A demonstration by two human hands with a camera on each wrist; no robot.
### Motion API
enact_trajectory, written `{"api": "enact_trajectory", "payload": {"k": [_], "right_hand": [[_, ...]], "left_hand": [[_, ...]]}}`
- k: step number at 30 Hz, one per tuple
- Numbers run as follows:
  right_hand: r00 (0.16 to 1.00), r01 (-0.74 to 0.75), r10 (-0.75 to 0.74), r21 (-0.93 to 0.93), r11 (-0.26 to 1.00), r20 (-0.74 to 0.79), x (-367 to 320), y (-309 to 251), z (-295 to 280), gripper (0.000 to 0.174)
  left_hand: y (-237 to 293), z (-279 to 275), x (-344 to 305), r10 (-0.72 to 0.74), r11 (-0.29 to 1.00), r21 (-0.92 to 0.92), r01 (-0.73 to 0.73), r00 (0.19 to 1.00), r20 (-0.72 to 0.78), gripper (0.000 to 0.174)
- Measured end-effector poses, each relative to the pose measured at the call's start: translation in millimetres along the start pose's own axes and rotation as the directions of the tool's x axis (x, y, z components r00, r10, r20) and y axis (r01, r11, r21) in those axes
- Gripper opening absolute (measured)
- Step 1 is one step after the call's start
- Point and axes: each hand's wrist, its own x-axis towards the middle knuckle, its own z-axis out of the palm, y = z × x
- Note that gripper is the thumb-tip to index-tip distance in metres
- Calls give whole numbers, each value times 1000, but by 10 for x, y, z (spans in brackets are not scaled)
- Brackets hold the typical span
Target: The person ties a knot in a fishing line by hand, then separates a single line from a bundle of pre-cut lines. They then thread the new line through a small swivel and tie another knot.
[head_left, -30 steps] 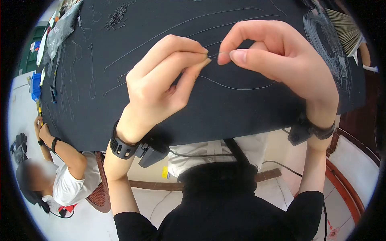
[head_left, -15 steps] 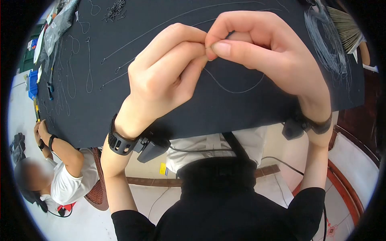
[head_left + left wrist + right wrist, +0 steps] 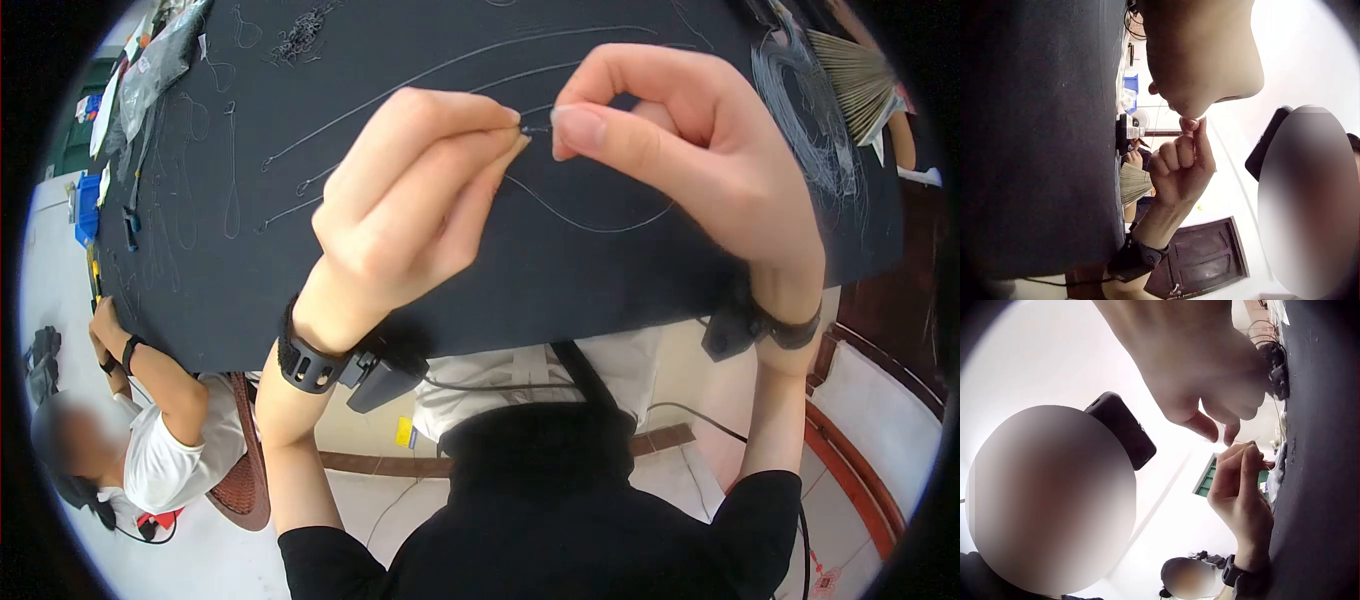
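Observation:
In the head view, my left hand (image 3: 405, 195) pinches a thin grey line (image 3: 590, 230) between thumb and fingertips. A tiny dark piece (image 3: 534, 129) sticks out at those fingertips; its kind is too small to make out. Just to its right, my right hand (image 3: 690, 140) has thumb and index finger pinched on the line's short end, a small gap away from the left fingertips. The rest of the line hangs in a loose arc below both hands. Both hands are raised over the black table (image 3: 560, 290), and the right wrist view shows the fingertips close together.
Several lengths of line (image 3: 420, 75) with looped ends lie across the table. Beyond them is a pile of small dark pieces (image 3: 300, 38). A bundle of strands (image 3: 800, 120) and a fanned stack (image 3: 855, 85) lie right. Another person (image 3: 185, 450) sits at the left.
My right fingertips came in against the left ones half a second ago and have since drawn back to the right. The left hand keeps its pinch on the line.

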Motion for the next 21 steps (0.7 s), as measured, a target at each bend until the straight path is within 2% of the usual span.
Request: {"api": "enact_trajectory", "payload": {"k": [1, 2, 9, 16, 21], "right_hand": [[999, -50, 50, -7, 999, 11, -8, -55, -20, 18], [993, -114, 111, 87, 990, 36, -9, -93, -45, 15], [1000, -7, 6, 165, 986, 8, -38, -75, 116, 8], [998, 64, -63, 75, 995, -22, -35, -114, 168, 7], [998, 51, -46, 162, 986, -34, -28, -65, 176, 9]], "left_hand": [[-14, 4, -1, 11, 1000, 4, -11, 1000, -10, 18], [-39, 23, -13, 33, 999, -4, -33, 999, -32, 19], [-65, 58, -41, 102, 995, 0, -102, 993, -53, 24], [-74, 66, -38, 154, 988, -15, -155, 987, -48, 24], [-51, 96, -36, 133, 989, -56, -137, 989, -63, 22]]}}
